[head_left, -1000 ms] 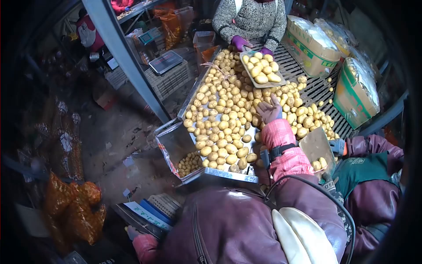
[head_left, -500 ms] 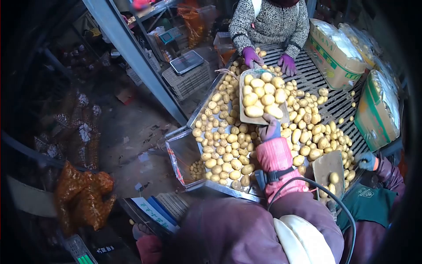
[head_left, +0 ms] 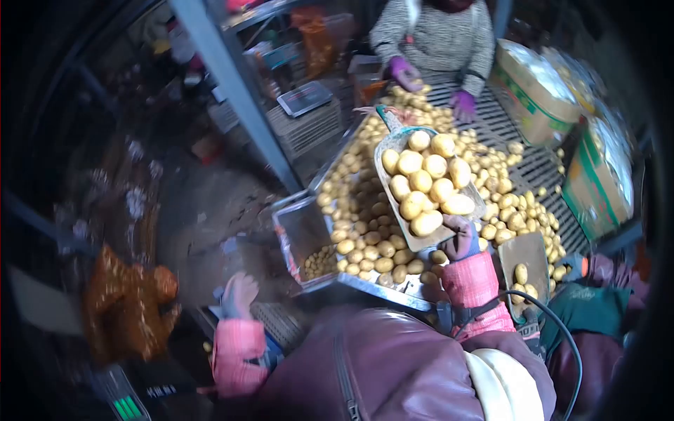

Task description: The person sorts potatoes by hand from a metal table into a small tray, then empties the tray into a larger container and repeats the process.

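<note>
Far left: an orange mesh sack (head_left: 126,309) lies on the floor. The left hand (head_left: 239,293), gloved and with a pink quilted cuff, has come up from the lower edge of view. It now stands raised beside the open steel bin (head_left: 298,235). Its fingers look spread and grip nothing, though motion blurs them.

Centre: the shallow grey scoop-shaped tray (head_left: 423,243), heaped with large yellow potatoes (head_left: 425,184), has changed hands. A second ago it sat in the purple-gloved hands (head_left: 404,71) of the person opposite. Half a second ago the right hand reached its near edge. Now the right hand (head_left: 460,240) has its fingers closed on that edge. The tray is lifted above the loose potatoes on the slatted metal desk (head_left: 537,172), tilted and drawn toward the wearer.

Judgement: the load rests on one hand only, and the top potatoes sit loose.

Right: another person's small brown tray (head_left: 523,270) holds a few potatoes.

Writing: the digital scale (head_left: 305,98) shows no legible figures, and the green print on the lined cardboard boxes (head_left: 537,91) is too blurred to read
</note>
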Demonstrator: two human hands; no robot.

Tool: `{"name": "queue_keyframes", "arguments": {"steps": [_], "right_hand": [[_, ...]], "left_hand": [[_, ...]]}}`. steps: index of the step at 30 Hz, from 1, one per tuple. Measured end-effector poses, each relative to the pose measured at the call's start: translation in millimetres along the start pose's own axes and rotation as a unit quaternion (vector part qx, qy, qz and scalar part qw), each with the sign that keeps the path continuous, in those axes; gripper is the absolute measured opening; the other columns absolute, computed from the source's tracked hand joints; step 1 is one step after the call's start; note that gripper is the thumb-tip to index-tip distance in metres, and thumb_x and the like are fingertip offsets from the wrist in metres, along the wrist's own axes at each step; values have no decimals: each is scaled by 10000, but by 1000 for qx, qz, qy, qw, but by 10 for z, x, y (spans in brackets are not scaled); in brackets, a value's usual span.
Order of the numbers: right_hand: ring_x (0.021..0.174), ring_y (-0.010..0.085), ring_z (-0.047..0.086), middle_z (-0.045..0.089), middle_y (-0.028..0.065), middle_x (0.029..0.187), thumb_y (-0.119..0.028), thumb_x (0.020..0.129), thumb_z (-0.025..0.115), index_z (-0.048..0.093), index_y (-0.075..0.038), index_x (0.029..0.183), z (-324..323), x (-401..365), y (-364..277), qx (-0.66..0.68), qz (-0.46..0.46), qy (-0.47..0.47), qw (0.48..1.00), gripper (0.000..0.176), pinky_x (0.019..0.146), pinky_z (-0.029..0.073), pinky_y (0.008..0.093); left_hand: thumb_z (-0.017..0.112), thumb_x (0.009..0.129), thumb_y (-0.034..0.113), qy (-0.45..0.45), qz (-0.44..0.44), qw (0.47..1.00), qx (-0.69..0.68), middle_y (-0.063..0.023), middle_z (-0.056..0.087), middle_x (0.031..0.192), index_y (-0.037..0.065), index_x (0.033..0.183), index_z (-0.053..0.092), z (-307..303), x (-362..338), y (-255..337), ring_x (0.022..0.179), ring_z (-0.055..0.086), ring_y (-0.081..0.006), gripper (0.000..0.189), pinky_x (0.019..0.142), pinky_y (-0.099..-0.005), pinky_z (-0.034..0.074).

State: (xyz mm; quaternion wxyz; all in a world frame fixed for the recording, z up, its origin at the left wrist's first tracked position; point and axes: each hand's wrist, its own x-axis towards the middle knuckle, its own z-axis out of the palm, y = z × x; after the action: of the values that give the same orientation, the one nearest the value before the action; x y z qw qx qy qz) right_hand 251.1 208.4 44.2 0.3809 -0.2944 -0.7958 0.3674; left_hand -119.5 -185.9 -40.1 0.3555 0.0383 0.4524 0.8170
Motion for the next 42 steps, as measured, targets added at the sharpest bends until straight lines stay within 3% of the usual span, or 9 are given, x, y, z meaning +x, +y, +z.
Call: {"name": "queue_keyframes", "arguments": {"steps": [2,6,10,21,25,31,39,40,42], "right_hand": [[930,235,690,729,139,950,-34,807,610,726,-6,991,93,-144,127,23,-53,-38,998,219,857,528,371],[930,193,680,730,100,966,-49,804,654,728,-2,972,508,-267,16,63,-80,-152,983,189,869,530,362],[910,148,659,721,81,980,-7,803,669,725,-24,904,1071,-164,122,217,64,-270,936,117,807,530,334],[941,183,667,710,89,1021,-82,904,600,682,-12,1097,3191,-837,-1836,333,24,-631,700,221,849,531,354],[935,189,667,705,92,1010,-111,924,569,661,-22,1144,3934,-1374,-2314,406,142,-698,572,255,847,531,358],[954,233,665,662,119,1134,-166,930,558,482,-34,1375,4214,-1561,-3181,443,349,-723,399,471,837,534,402],[1019,326,642,584,193,1254,-271,922,621,336,-27,1456,4291,-1263,-2554,421,348,-647,532,652,833,537,433],[1000,317,644,601,175,1223,-271,922,613,373,-30,1431,4269,-1218,-2450,419,351,-632,549,612,812,535,431],[960,299,644,625,148,1159,-258,915,615,438,-44,1376,4142,-1174,-2266,431,367,-590,576,538,763,532,419]], "left_hand": [[504,962,195,-273,-177,903,-281,-11,481,819,39,1166,527,-1137,979,-771,730,477,-158,258,616,-294,373],[544,994,207,-77,-18,993,93,-132,600,1210,19,1422,435,896,-130,-65,1105,620,-224,480,926,-380,541],[655,905,464,-14,-56,998,21,-138,459,1454,25,1489,346,1252,-586,235,1280,503,-283,793,1036,-459,428],[466,1004,250,174,281,909,-254,-106,621,1170,42,1188,574,-210,-2384,839,1106,569,-194,298,976,-349,455],[459,1004,216,392,176,834,345,-76,636,1068,28,1109,588,-397,-3125,1227,944,615,-195,251,856,-343,507],[434,977,332,371,302,873,-96,-129,661,993,19,1061,618,-1096,-3753,1446,892,642,-251,373,797,-411,538],[659,882,160,604,404,599,336,-18,549,857,103,861,480,-3086,-2829,1619,771,539,-143,190,705,-296,490],[641,916,178,511,497,691,114,-25,521,882,111,875,412,-2896,-2485,1615,812,530,-149,241,750,-299,481],[625,935,163,586,376,620,361,-68,559,971,50,1048,501,-2679,-2546,1719,886,558,-151,202,814,-290,480]]}}
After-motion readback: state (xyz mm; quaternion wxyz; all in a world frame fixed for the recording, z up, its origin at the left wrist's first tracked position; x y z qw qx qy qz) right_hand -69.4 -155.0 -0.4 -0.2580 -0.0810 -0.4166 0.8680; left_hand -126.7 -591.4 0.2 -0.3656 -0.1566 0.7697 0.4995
